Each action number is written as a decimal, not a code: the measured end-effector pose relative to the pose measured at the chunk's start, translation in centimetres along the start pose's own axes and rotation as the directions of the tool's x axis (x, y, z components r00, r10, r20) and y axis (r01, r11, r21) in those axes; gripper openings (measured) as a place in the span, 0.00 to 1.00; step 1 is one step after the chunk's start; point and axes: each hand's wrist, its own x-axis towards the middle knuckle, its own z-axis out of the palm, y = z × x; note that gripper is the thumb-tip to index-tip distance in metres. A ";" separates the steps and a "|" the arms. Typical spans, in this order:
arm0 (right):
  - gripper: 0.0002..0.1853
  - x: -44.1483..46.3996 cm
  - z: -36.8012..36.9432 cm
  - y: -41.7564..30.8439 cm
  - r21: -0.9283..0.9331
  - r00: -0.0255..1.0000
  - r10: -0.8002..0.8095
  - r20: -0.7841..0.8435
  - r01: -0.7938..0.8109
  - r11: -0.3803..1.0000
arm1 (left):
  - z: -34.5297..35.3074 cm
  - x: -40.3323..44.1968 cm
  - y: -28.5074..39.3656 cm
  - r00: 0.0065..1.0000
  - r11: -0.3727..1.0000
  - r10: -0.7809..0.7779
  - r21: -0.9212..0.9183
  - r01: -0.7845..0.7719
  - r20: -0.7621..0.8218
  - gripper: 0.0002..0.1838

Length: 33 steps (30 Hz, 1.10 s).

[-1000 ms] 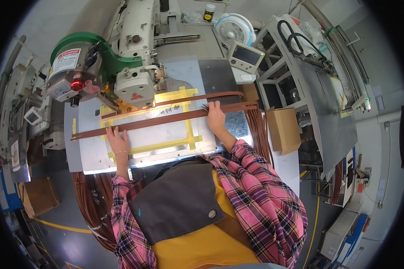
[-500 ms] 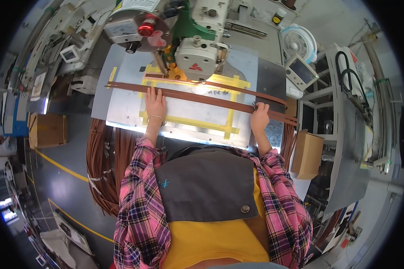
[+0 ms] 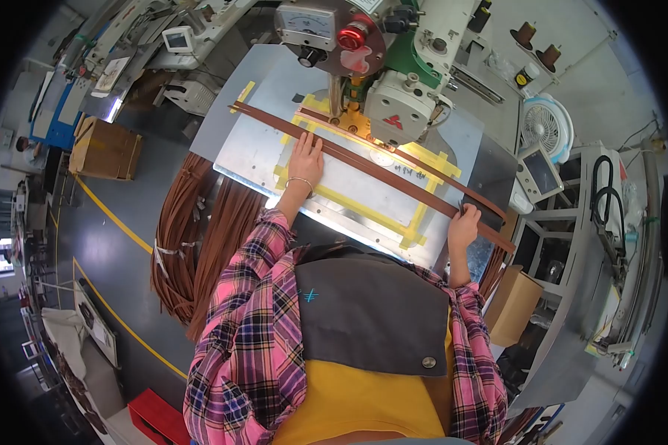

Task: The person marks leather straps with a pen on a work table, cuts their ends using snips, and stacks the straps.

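Note:
A long brown strap lies slantwise across the metal work plate. On its left part rests my left hand, fingers stretched flat over it. My right hand is closed near the strap's right end; a small dark tip shows at its fingers, but I cannot make out what it is. Behind this strap, a second brown strap runs under the sewing machine head. Yellow tape frames the middle of the plate.
Bundles of brown straps hang at the left front of the plate. On the right are a control screen, a white fan and a cardboard box. A red emergency button sits on the machine. Another person is far left.
My view has turned, so the plate and straps slant more and appear further right. Both hands stay at about the same places along the front strap.

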 end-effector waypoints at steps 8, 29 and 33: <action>0.14 0.1 -0.1 0.3 -0.003 1.000 0.006 0.022 -0.006 1.000 | 0.2 0.0 0.0 0.999 0.999 0.032 -0.020 -0.033 -0.018 0.17; 0.17 0.8 0.1 -5.0 0.484 0.963 -0.139 0.230 0.011 0.875 | -0.6 0.5 2.2 0.968 0.971 0.223 -0.111 -0.210 0.118 0.13; 0.15 1.2 0.9 -8.8 0.540 0.914 -0.218 0.343 -0.002 0.842 | -1.0 0.1 4.2 0.957 0.963 0.259 -0.116 -0.244 0.134 0.13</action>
